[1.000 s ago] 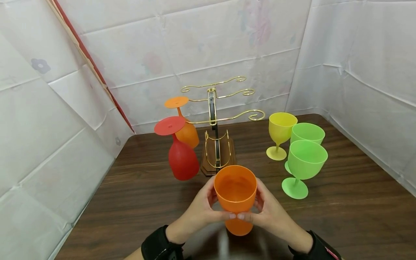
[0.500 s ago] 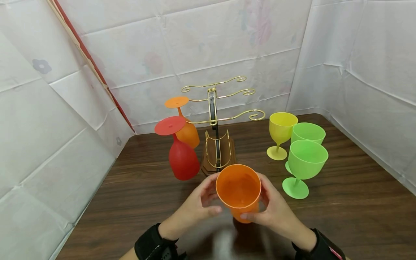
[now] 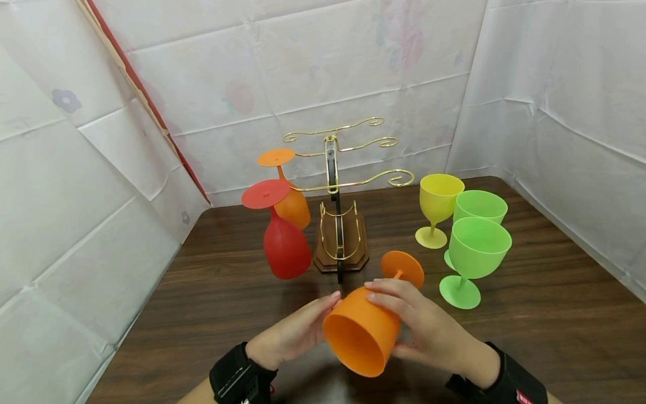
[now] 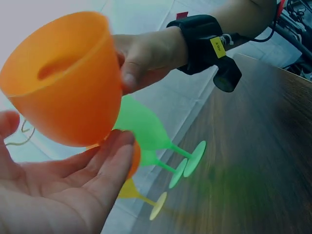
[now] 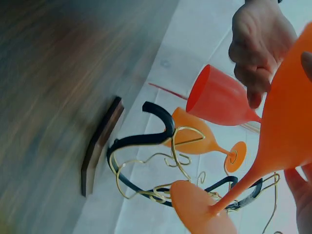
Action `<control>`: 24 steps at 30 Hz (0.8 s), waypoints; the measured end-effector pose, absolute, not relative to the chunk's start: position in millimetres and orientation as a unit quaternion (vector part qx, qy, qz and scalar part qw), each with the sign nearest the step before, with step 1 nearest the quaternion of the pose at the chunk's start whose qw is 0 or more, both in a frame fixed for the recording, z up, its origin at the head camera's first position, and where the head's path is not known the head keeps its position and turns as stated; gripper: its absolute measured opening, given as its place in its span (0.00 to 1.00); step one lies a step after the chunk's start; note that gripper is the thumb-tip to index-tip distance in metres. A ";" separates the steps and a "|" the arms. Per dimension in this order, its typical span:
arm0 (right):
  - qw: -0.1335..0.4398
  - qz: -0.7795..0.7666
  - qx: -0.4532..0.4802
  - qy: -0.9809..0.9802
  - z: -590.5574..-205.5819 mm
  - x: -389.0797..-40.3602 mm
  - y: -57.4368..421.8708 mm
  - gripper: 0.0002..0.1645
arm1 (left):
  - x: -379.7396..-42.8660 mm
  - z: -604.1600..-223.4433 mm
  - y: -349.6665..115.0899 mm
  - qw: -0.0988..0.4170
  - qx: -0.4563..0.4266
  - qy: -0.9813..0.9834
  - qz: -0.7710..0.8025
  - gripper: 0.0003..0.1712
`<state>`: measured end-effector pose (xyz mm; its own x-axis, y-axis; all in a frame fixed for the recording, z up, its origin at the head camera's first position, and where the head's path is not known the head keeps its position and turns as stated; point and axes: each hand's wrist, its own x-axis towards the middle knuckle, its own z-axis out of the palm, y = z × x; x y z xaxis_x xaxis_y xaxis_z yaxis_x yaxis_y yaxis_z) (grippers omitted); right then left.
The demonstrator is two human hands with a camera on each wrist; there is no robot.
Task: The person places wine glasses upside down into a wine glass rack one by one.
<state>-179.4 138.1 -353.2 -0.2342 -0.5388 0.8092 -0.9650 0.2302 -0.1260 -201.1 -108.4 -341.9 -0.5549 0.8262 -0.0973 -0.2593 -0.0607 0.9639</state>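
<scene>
My right hand [image 3: 431, 328] grips the bowl of an orange plastic goblet [image 3: 375, 314], thumb on one side and fingers over the other. The goblet is tipped, with its mouth toward me and its round foot pointing away to the upper right. Beside the bowl, my left hand [image 3: 298, 331] has its fingers extended. The left wrist view shows that palm turned up under the goblet [image 4: 73, 102], fingertips close to the stem; contact is unclear. Beyond the hands stands a gold wire goblet rack [image 3: 330, 168] on a wooden base [image 3: 355, 259]. A red goblet [image 3: 286, 247] and another orange goblet [image 3: 294, 209] hang upside down from its left side.
On the right of the dark wooden table [image 3: 212, 314], a yellow goblet [image 3: 438, 196] and two green goblets, the front one [image 3: 476, 252] overlapping the rear one [image 3: 479, 203], stand upright. White sheeting [image 3: 323, 67] encloses the back and sides. The rack's right arms [image 3: 378, 178] hold nothing.
The orange goblet has tipped from upright, its foot swinging up and away and its mouth toward me. The left hand has let go; the right hand has shifted over the bowl.
</scene>
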 end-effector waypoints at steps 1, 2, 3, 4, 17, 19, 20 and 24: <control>0.328 0.318 0.534 -0.711 -353.4 -179.2 137.6 0.33 | -201.1 -342.0 -108.3 0.408 0.254 0.557 0.678 0.25; 0.331 0.310 0.542 -0.707 -353.6 -179.3 136.9 0.32 | -201.0 -342.2 -108.2 0.416 0.255 0.554 0.675 0.25; 0.332 0.302 0.548 -0.706 -354.0 -179.1 136.5 0.31 | -201.0 -342.6 -107.9 0.423 0.256 0.550 0.673 0.25; 0.333 0.297 0.552 -0.704 -354.5 -179.1 136.1 0.30 | -200.8 -343.2 -107.8 0.428 0.258 0.545 0.673 0.24; 0.309 0.300 0.546 -0.719 -357.7 -179.2 143.8 0.35 | -198.5 -346.7 -108.2 0.403 0.257 0.521 0.707 0.24; 0.283 0.341 0.554 -0.705 -356.7 -179.2 148.7 0.42 | -196.5 -345.1 -108.9 0.386 0.263 0.530 0.708 0.28; 0.270 0.368 0.556 -0.694 -356.0 -179.6 150.9 0.45 | -195.3 -344.0 -109.2 0.377 0.266 0.537 0.707 0.30; 0.200 0.518 0.533 -0.639 -355.7 -180.0 156.0 0.50 | -191.0 -339.8 -110.7 0.327 0.278 0.564 0.706 0.32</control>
